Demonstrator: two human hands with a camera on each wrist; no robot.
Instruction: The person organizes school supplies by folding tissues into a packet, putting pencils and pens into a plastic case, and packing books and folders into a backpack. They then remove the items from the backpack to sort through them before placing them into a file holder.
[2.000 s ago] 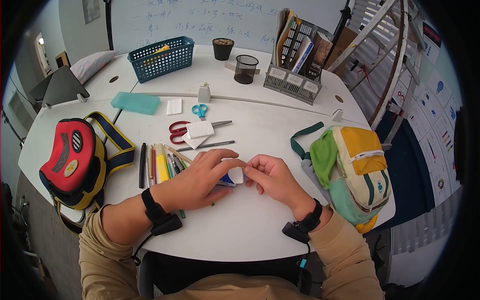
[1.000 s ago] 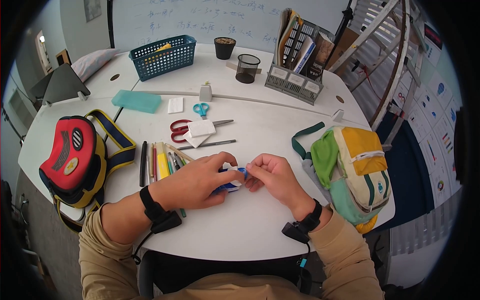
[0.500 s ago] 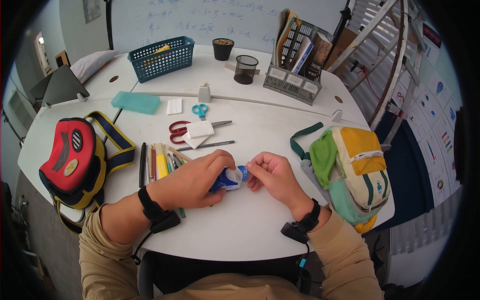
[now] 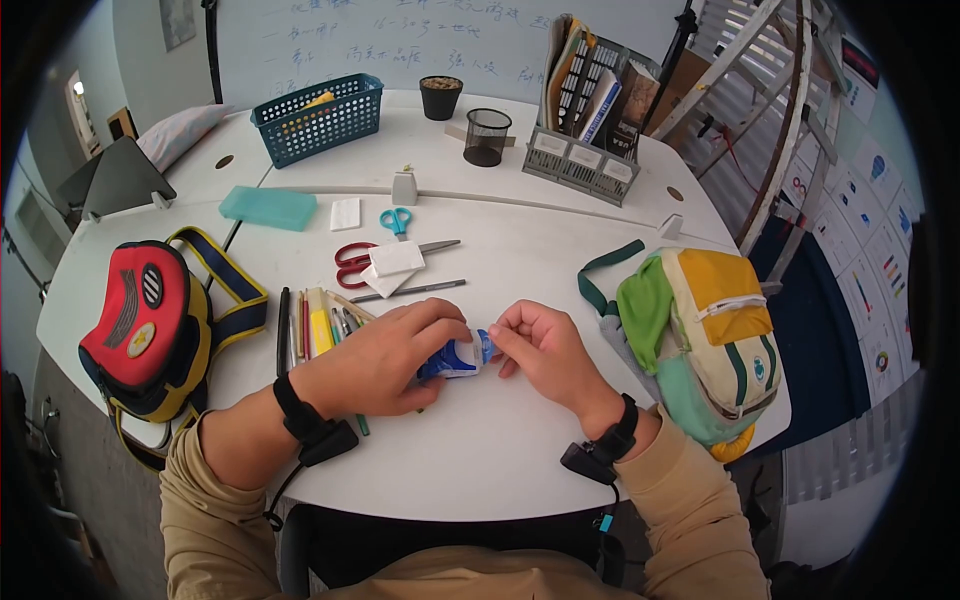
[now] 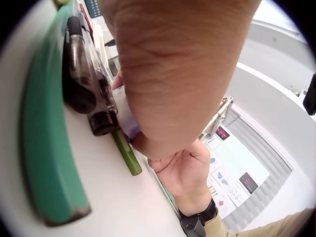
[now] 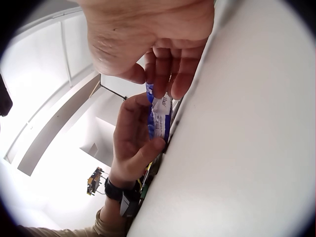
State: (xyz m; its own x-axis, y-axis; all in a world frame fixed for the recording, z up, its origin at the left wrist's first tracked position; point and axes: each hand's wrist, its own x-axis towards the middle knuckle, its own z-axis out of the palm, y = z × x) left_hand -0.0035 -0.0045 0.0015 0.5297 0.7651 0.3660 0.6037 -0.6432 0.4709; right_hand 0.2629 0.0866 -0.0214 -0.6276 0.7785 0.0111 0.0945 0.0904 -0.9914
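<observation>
Diffuse light fills all views, their corners darkly vignetted.

packet (image 4: 458, 359): centre | pens (image 4: 319, 325): left | backpack (image 4: 705, 340): right | scissors (image 4: 438, 246): behind | basket (image 4: 328, 130): farther behind

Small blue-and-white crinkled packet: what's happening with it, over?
Left hand grips small blue-and-white crinkled packet. Right hand pinches its end. Slim, multicoloured pens and pencils lie close on the left, possibly in the way.

Office-like room, written-on whiteboard (image 4: 400, 45), file rack (image 4: 590, 120), wall charts (image 4: 860, 270)
</observation>
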